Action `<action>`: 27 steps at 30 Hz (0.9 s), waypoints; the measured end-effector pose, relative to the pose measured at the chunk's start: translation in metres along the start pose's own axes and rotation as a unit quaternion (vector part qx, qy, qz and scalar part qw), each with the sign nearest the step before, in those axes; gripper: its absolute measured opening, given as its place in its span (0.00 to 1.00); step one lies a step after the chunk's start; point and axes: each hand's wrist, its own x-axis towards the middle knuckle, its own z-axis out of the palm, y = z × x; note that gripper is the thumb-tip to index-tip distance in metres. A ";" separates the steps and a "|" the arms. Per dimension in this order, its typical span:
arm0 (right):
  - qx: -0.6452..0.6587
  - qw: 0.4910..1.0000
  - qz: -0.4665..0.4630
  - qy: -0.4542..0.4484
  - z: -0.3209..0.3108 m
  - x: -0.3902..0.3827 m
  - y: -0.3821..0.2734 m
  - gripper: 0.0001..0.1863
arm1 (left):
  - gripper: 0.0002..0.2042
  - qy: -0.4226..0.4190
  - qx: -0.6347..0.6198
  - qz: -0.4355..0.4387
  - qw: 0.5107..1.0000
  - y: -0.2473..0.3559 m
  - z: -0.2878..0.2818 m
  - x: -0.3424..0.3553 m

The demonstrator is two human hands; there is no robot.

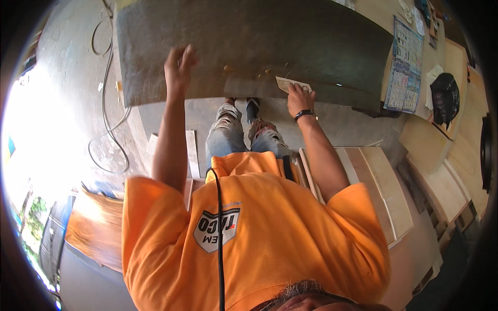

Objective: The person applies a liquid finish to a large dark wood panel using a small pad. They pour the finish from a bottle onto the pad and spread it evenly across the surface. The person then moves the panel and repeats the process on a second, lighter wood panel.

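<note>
A large dark panel [249,36] spreads across in front of me. My right hand [300,99] is closed on a thin, flat, pale piece [285,84] held against the panel near its close edge. Its exact kind I cannot make out. Small yellowish-brown blobs [267,71] lie on the dark surface to the left of that piece. Over the left part of the panel, my left hand [179,68] is raised with nothing in it. Its fingers are loosely bent and apart, slightly blurred.
A cable [106,98] loops down the floor at left. Flat boards [371,176] are stacked at my right side. Beyond the panel's right end lie a printed sheet [405,65] and a black plastic bag [444,98]. A glossy wooden sheet [96,228] stands behind left.
</note>
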 end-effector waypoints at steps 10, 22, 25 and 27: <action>0.115 0.978 -0.151 0.086 -0.026 0.008 -0.034 0.12 | 0.26 0.153 -0.199 -0.311 0.917 -0.153 -0.068 -0.172; 0.019 0.979 -0.163 0.124 0.015 0.077 -0.157 0.11 | 0.40 0.142 -0.312 -0.347 0.873 -0.155 -0.015 -0.104; 0.024 0.979 -0.153 0.132 0.016 0.070 -0.160 0.09 | 0.42 0.130 -0.264 -0.394 0.871 -0.151 -0.014 -0.100; 0.023 0.977 -0.153 0.146 0.014 0.067 -0.161 0.06 | 0.42 0.118 -0.270 -0.397 0.869 -0.152 -0.016 -0.101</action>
